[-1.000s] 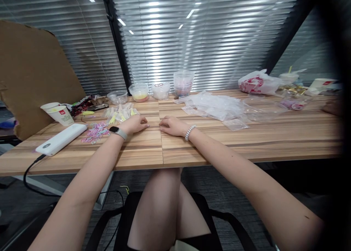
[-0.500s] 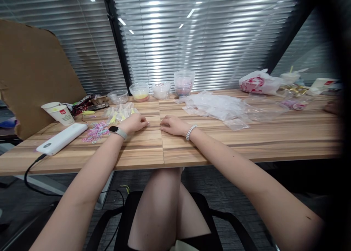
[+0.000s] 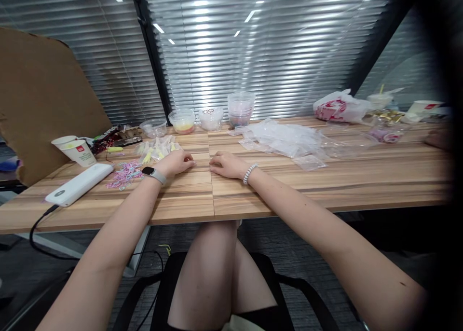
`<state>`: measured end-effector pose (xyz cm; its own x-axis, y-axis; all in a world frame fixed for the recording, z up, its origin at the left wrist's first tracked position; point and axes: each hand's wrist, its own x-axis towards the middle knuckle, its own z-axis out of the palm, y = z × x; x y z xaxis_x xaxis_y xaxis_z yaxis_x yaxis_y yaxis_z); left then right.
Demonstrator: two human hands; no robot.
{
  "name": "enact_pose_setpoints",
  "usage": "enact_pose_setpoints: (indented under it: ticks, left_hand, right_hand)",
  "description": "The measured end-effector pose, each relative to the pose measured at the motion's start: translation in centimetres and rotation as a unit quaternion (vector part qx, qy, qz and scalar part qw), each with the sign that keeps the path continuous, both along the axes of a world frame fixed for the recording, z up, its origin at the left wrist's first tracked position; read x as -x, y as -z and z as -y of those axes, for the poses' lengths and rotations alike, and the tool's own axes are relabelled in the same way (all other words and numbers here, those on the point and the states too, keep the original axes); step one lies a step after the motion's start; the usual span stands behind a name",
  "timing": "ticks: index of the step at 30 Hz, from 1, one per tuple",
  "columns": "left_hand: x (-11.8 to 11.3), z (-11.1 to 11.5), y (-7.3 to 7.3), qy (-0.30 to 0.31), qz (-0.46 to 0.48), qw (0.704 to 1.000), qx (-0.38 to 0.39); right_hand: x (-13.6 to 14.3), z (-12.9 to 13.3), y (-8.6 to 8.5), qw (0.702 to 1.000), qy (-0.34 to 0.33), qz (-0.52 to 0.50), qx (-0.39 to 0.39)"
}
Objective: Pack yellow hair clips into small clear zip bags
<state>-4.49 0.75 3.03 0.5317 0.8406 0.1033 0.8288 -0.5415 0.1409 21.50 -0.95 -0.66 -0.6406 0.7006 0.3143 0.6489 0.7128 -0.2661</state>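
Note:
My left hand (image 3: 177, 162) rests on the wooden table (image 3: 184, 196), fingers loosely bent, apart and holding nothing. Just beyond it lie small clear bags with yellow pieces (image 3: 156, 149). A scatter of pink, purple and blue small bands (image 3: 125, 175) is left of my watch (image 3: 154, 173). My right hand (image 3: 227, 165) also lies on the table with its fingers loosely spread and nothing in them, across the seam from my left. Nearest to it is a heap of clear plastic bags (image 3: 282, 137), to its right and farther back.
Clear tubs (image 3: 182, 120) and a stack of clear cups (image 3: 241, 108) stand along the back. At left are a white power bank (image 3: 79, 184) with a cable, paper cups (image 3: 80, 152) and a cardboard sheet (image 3: 43, 94). A white and red plastic bag (image 3: 340, 106) sits at back right.
The view has shifted very slightly, so everything sits a little farther left. Both hands stay in the same places on the table.

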Motion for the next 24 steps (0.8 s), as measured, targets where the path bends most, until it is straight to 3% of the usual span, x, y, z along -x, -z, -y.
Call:
enact_pose_setpoints:
  ticks: [11, 24]
  left_hand:
    - [0.1, -0.6, 0.9, 0.019, -0.012, 0.999, -0.022]
    - [0.1, -0.5, 0.7, 0.016, -0.004, 1.000, -0.009]
  right_hand:
    - [-0.1, 0.4, -0.5, 1.000, -0.003, 0.019, -0.014]
    - [0.0, 0.6, -1.1, 0.999, 0.006, 0.027, -0.027]
